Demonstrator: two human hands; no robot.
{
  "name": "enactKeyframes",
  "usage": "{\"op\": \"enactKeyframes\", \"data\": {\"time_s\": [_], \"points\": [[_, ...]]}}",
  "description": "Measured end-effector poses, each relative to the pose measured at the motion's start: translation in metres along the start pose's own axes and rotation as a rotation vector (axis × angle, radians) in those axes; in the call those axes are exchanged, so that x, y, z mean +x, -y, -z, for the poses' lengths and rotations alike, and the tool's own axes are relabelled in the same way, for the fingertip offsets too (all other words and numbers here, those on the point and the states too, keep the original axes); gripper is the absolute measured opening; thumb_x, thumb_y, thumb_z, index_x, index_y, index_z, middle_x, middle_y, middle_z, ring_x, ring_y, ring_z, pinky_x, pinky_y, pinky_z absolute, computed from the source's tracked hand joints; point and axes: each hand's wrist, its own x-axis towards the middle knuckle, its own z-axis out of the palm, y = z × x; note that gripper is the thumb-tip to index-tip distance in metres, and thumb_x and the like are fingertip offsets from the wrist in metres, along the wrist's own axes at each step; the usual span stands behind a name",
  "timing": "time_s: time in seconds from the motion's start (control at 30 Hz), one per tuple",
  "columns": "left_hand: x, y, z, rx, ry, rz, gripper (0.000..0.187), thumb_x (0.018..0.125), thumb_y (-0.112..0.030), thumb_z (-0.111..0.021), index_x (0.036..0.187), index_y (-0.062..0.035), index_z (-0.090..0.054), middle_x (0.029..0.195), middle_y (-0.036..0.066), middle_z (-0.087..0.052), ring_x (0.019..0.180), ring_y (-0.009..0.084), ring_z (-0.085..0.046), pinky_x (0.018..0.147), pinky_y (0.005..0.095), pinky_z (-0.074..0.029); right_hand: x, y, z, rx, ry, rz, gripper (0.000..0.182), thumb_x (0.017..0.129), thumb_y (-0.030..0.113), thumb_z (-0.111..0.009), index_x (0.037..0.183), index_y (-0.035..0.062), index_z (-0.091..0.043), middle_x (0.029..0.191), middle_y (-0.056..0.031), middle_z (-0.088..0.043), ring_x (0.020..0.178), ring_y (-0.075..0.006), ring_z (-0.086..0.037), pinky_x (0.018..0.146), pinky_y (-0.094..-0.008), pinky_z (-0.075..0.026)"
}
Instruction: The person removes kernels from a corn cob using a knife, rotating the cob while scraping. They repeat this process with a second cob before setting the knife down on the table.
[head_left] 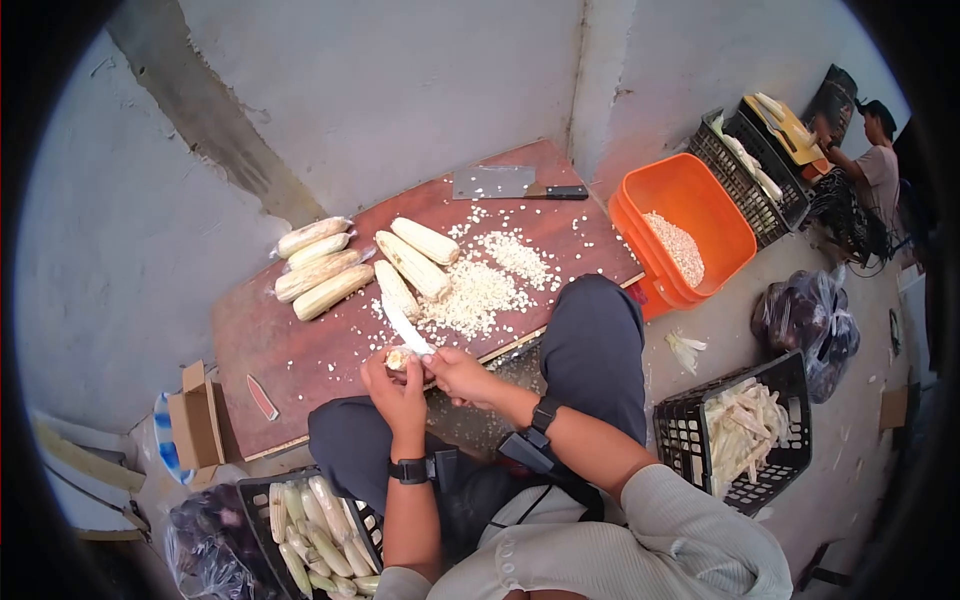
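Holding a corn cob [398,357] with one end turned up, the left hand [396,398] clamps it between thumb and fingers, probably so that the end is steady and exposed to the knife [404,327]. The right hand [462,378] is closed around the knife's handle, most of which the fingers hide; its pale blade slants away over the table [255,340], beside the cob. Whether the blade touches the cob cannot be told.

The cob is over the table's near edge, presumably so that loose bits land on the wood. Kernels [470,295] lie heaped just beyond, with three bare ears [412,262] close by, likely there for an easy reach. Four more ears [316,268], some in clear wrap, lie side by side to the left, which seems a way to keep them apart from the pile. The cleaver [495,182] lies flat at the far side, away from the fingers. An orange bucket [735,235] with kernels inside stands by the table's right end, handy for gathering.

Both forearms come forward and converge between the knees, the left one nearly straight ahead, the right one angled inward, its wrist close to the left hand.
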Motion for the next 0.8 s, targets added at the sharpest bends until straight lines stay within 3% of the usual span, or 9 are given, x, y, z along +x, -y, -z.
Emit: {"op": "enactKeyframes", "data": {"time_s": [0.03, 0.13, 0.17, 0.27, 0.3, 0.43, 0.53, 0.63, 0.8], "points": [[-0.001, 0.002, 0.001, -0.003, -0.015, 0.002, 0.034, 0.080, -0.008, -0.068, 0.109, 0.0022, -0.054, 0.103, 0.014, -0.049, 0.078, 0.0206, -0.053, 0.068, 0.0299, -0.046, 0.001, -0.002, 0.000, 0.144, 0.022, -0.054, 0.029, 0.100, 0.034, -0.043, 0.090, 0.0068, -0.049, 0.059, 0.0023, -0.043, 0.039, -0.0070, -0.039, 0.034, -0.0228, -0.034], [-0.003, 0.001, 0.007, -0.039, -0.037, 0.034, 0.033, 0.081, -0.008, -0.067, 0.109, 0.0026, -0.054, 0.104, 0.015, -0.049, 0.081, 0.0224, -0.054, 0.069, 0.0307, -0.046, 0.004, -0.002, 0.007, -0.052, -0.143, 0.073, 0.033, 0.099, 0.039, -0.043, 0.092, 0.0066, -0.049, 0.058, 0.0028, -0.042, 0.039, -0.0062, -0.039, 0.033, -0.0233, -0.035], [-0.004, 0.004, 0.009, -0.001, -0.025, 0.026, 0.033, 0.081, -0.007, -0.067, 0.109, 0.0027, -0.054, 0.106, 0.015, -0.049, 0.086, 0.0239, -0.055, 0.072, 0.0315, -0.047, 0.002, -0.001, 0.009, -0.221, -0.203, 0.147, 0.032, 0.098, 0.033, -0.045, 0.097, 0.0013, -0.049, 0.060, -0.0047, -0.051, 0.045, -0.0196, -0.051, 0.040, -0.0366, -0.045], [-0.005, 0.011, 0.008, -0.018, -0.020, -0.026, 0.034, 0.080, -0.005, -0.067, 0.110, 0.0026, -0.054, 0.108, 0.015, -0.049, 0.092, 0.0251, -0.055, 0.076, 0.0322, -0.048, -0.014, -0.008, 0.007, -0.879, -0.490, 0.749, 0.028, 0.097, 0.028, -0.045, 0.101, -0.0002, -0.047, 0.071, -0.0162, -0.060, 0.058, -0.0348, -0.061, 0.054, -0.0467, -0.049], [-0.004, 0.007, 0.007, -0.081, -0.001, 0.006, 0.036, 0.078, -0.004, -0.066, 0.112, 0.0017, -0.054, 0.110, 0.016, -0.049, 0.094, 0.0262, -0.056, 0.078, 0.0327, -0.048, -0.042, 0.019, -0.002, -0.957, -0.327, 0.456, 0.023, 0.094, 0.021, -0.046, 0.101, -0.0014, -0.047, 0.081, -0.0244, -0.063, 0.071, -0.0434, -0.062, 0.065, -0.0499, -0.049], [-0.003, 0.002, 0.005, -0.018, -0.008, -0.103, 0.037, 0.077, -0.001, -0.065, 0.113, -0.0001, -0.055, 0.110, 0.014, -0.049, 0.088, 0.0222, -0.057, 0.068, 0.0287, -0.049, -0.064, 0.016, -0.004, -1.305, -0.282, 0.575, 0.016, 0.087, 0.011, -0.049, 0.097, -0.0016, -0.047, 0.077, -0.0203, -0.063, 0.069, -0.0379, -0.064, 0.057, -0.0472, -0.051], [-0.003, -0.011, 0.005, -0.084, 0.017, 0.047, 0.039, 0.077, -0.002, -0.066, 0.114, -0.0003, -0.054, 0.107, 0.013, -0.049, 0.085, 0.0203, -0.056, 0.067, 0.0283, -0.048, -0.075, 0.019, -0.005, -1.367, -0.286, 0.528, 0.014, 0.085, 0.009, -0.049, 0.095, -0.0009, -0.048, 0.076, -0.0195, -0.064, 0.068, -0.0351, -0.066, 0.055, -0.0448, -0.051], [-0.003, -0.016, 0.004, 0.020, 0.078, 0.136, 0.039, 0.077, -0.005, -0.066, 0.114, 0.0000, -0.053, 0.103, 0.014, -0.049, 0.082, 0.0227, -0.055, 0.069, 0.0322, -0.048, -0.077, 0.018, -0.005, -1.396, -0.318, 0.492, 0.015, 0.085, 0.010, -0.047, 0.095, -0.0015, -0.048, 0.075, -0.0193, -0.064, 0.069, -0.0343, -0.066, 0.056, -0.0437, -0.052], [0.001, -0.010, -0.001, 0.115, 0.067, -0.048, 0.037, 0.079, -0.011, -0.066, 0.111, 0.0012, -0.053, 0.099, 0.017, -0.050, 0.080, 0.0326, -0.055, 0.068, 0.0394, -0.046, -0.067, 0.009, -0.001, -1.339, -0.318, 0.434, 0.016, 0.083, 0.008, -0.050, 0.095, -0.0020, -0.047, 0.071, -0.0190, -0.064, 0.062, -0.0357, -0.065, 0.053, -0.0449, -0.051]]}}
